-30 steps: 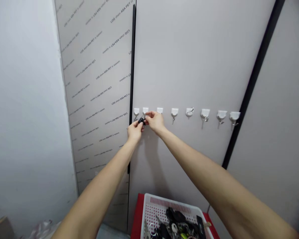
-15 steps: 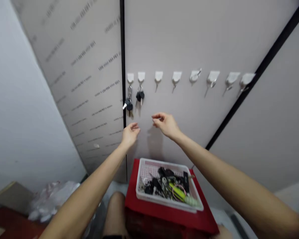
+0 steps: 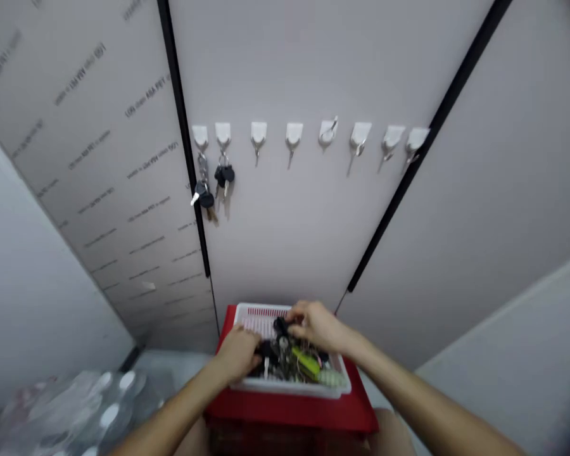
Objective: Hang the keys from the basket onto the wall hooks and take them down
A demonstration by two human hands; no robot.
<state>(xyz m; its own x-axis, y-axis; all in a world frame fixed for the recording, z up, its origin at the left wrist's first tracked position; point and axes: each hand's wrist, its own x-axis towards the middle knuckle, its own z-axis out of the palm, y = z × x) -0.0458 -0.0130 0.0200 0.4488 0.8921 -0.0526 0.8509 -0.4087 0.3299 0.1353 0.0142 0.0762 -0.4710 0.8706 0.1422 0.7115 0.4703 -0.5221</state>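
A white plastic basket [image 3: 292,387] holds a jumble of keys [image 3: 282,361], many with black heads, plus a yellow-green tag [image 3: 306,363] and a pale green ribbed piece [image 3: 331,378]. Over the basket's left side, my left hand [image 3: 237,351] bends down with its fingertips among black keys; blur and the keys hide its exact grip. My right hand [image 3: 318,326] comes in from the right, thumb and fingers closed about a black key [image 3: 281,327] near the back of the pile.
A row of white hooks [image 3: 293,134] runs along the grey panel. Key bunches [image 3: 225,174] hang from the two leftmost hooks. The basket stands on a red box [image 3: 285,408] at my knees. Clear plastic bottles [image 3: 109,415] and bags lie at lower left.
Both hands have dropped from in front of the panel, where they hung with nothing visible in them, into the basket of keys. The view has shifted, so the hooks appear further left.
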